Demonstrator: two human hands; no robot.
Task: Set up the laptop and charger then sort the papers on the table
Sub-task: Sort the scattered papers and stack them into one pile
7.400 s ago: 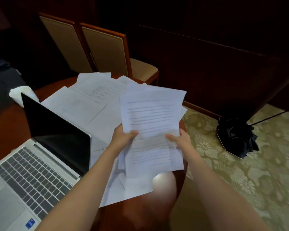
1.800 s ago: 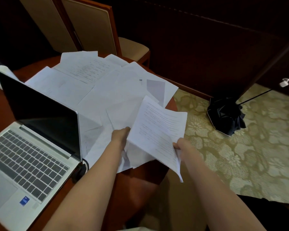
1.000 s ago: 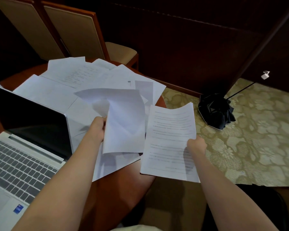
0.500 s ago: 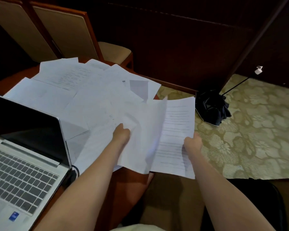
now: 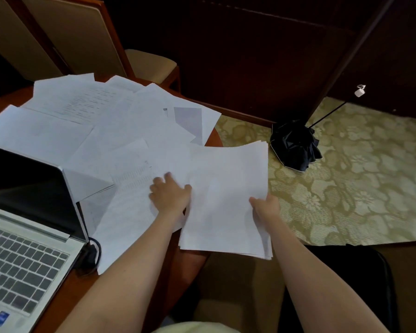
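Loose white papers (image 5: 120,126) lie spread over the round wooden table (image 5: 192,258). My right hand (image 5: 265,207) grips the right edge of a thin stack of papers (image 5: 226,200) held over the table's right edge, blank side up. My left hand (image 5: 169,193) lies flat with spread fingers on a printed sheet (image 5: 132,188) on the table, its thumb at the stack's left edge. An open silver laptop (image 5: 27,236) with a dark screen stands at the left. A black charger cable (image 5: 93,253) is plugged in at the laptop's right side.
Two wooden chairs (image 5: 87,37) with beige cushions stand behind the table. A folded black umbrella (image 5: 294,145) lies on the patterned carpet at the right. A black bag (image 5: 346,272) sits by my right arm.
The sheet my left hand lifted has joined the stack in my right hand, which now shows a blank face. My left hand has let go and moved down onto the papers on the table.
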